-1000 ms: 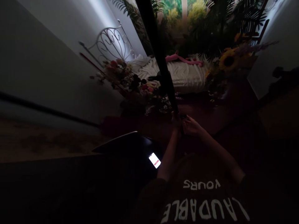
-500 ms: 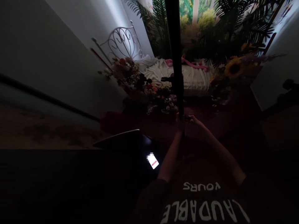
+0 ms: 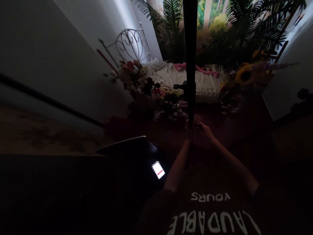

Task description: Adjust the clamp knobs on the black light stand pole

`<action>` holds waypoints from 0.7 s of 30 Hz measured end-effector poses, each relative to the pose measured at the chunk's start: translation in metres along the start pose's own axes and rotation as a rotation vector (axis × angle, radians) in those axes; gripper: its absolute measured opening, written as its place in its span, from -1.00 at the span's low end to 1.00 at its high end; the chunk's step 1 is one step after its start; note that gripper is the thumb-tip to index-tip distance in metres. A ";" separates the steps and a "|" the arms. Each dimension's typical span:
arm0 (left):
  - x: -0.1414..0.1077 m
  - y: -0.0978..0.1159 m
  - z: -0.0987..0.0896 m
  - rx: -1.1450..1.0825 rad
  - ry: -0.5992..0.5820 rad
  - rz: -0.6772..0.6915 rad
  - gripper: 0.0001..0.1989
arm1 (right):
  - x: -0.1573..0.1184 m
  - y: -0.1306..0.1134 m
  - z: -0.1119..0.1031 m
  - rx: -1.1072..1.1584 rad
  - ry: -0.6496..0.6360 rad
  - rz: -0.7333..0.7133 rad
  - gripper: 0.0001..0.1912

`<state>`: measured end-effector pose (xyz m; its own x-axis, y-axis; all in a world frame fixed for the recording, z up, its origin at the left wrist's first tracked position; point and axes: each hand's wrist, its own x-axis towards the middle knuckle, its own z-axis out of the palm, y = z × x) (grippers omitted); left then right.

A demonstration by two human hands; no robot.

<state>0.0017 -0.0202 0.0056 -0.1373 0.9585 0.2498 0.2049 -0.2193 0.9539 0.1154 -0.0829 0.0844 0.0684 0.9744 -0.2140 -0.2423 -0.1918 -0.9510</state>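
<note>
A black stand pole (image 3: 190,58) rises in front of me, nearly upright, and runs out of the top of the view. My left hand (image 3: 189,130) is wrapped round its lower part. Right beside it, my right hand (image 3: 205,130) is closed, its fingertips pinching a small dark knob on the pole's right side; the fingers cover most of it. Higher up, another black clamp knob (image 3: 179,86) sticks out to the left of the pole. The stand's foot is lost in the dark.
Beyond the pole is a bed with a cream cover (image 3: 166,76) and a metal headboard (image 3: 132,45). Flowers (image 3: 133,73), a sunflower (image 3: 245,75) and palm fronds (image 3: 244,23) surround it. A lit phone screen (image 3: 158,171) glows at my left, below a dark panel (image 3: 129,147).
The upper pole has swung slightly to the right, its clamp knob with it. My hands have shifted a little right and remain at the same place on the pole.
</note>
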 end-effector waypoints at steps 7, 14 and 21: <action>0.000 0.006 0.000 -0.018 -0.004 -0.032 -0.52 | 0.008 -0.026 -0.004 -0.301 0.058 -0.392 -0.28; -0.001 0.008 0.002 -0.045 -0.010 -0.014 -0.46 | 0.029 -0.129 0.062 -0.559 -0.064 -1.014 0.02; 0.002 -0.007 0.006 -0.054 -0.017 0.056 -0.41 | 0.032 -0.158 0.100 -0.847 0.031 -0.981 -0.29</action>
<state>0.0055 -0.0160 -0.0017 -0.1100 0.9473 0.3008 0.1595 -0.2819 0.9461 0.0595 -0.0100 0.2504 -0.1073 0.7485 0.6543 0.6044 0.5717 -0.5549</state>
